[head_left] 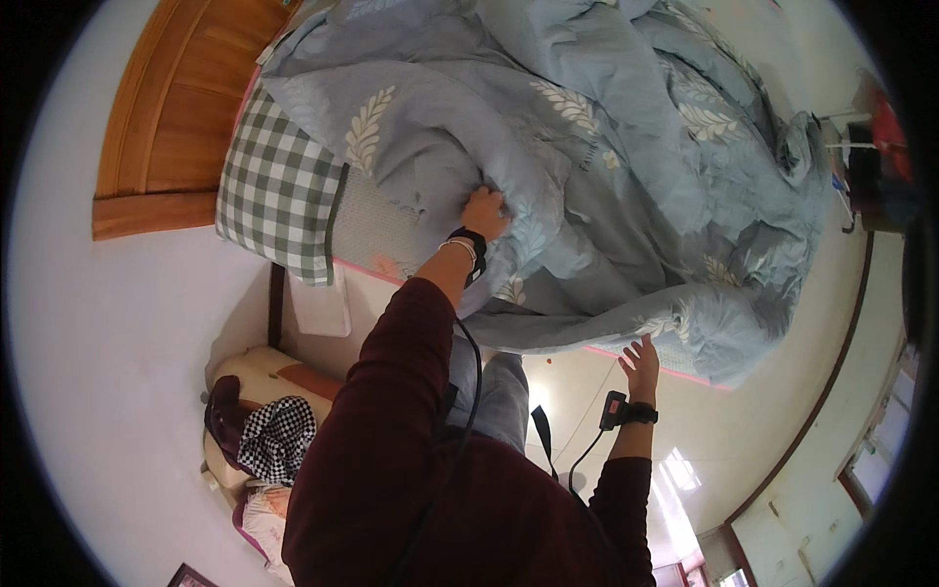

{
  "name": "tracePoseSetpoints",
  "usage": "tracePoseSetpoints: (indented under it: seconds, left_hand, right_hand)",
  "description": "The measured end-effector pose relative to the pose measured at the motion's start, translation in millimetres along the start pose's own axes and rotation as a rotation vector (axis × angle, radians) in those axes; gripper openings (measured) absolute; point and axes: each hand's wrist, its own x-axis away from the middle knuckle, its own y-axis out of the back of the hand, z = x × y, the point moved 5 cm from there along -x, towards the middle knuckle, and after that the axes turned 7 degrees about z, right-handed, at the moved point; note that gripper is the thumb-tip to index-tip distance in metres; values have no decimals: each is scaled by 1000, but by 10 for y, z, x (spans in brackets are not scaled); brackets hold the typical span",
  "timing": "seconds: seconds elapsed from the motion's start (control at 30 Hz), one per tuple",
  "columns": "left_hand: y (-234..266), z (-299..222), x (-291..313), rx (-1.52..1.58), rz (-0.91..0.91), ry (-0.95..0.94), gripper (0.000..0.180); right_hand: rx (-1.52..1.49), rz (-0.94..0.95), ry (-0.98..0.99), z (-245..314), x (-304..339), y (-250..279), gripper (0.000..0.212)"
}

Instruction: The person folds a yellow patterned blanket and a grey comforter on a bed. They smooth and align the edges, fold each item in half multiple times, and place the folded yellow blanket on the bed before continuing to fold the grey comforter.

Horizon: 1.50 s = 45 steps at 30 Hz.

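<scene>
A rumpled grey-blue quilt [626,186] with pale leaf patterns is heaped over most of the bed. My left hand [486,213], reaching in over the bed's near side, is closed on a fold of it, its fingertips partly sunk in the cloth. Lower right, beside the quilt's hanging near edge, is my right hand [641,369]. Its fingers are spread, with the tips close to the fabric, and it holds nothing; whether they touch is hard to tell. Each wrist wears a black band.
A green-and-white checked pillow [279,181] lies by the wooden headboard [176,117] at left. Under the quilt shows a pale mattress cover [367,230] with pink edging. Behind me at lower left, clothes, including a checked cloth [277,440], lie on a beige padded seat [259,377].
</scene>
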Motion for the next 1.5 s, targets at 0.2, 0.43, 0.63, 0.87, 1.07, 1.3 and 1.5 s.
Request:
tracePoseSetpoints:
  seconds: [0.2, 0.43, 0.63, 0.87, 1.07, 1.3, 1.5]
  left_hand:
    - [119, -172, 218, -106, -43, -44, 64]
    - [-224, 29, 221, -390, -124, -148, 88]
    - [-235, 176, 154, -659, -227, -233, 84]
    - [-217, -41, 598, -515, 47, -89, 102]
    - [-357, 91, 767, -770, -88, -68, 105]
    - [-383, -514, 1096, -206, -73, 106, 107]
    - [-554, -923, 1221, -138, 69, 150, 108]
  right_hand:
    - [-316, -57, -38, 187, -244, 55, 90]
    - [-47, 84, 164, 590, -611, 15, 74]
    - [-377, 0, 120, 428, -953, 259, 41]
    - [1091, -387, 632, 590, -633, 747, 35]
    - [432, -470, 795, 951, 992, 1062, 41]
    - [-631, -389, 684, 1041, 2268, 1325, 66]
    - [-632, -461, 900, 1156, 2883, 1612, 56]
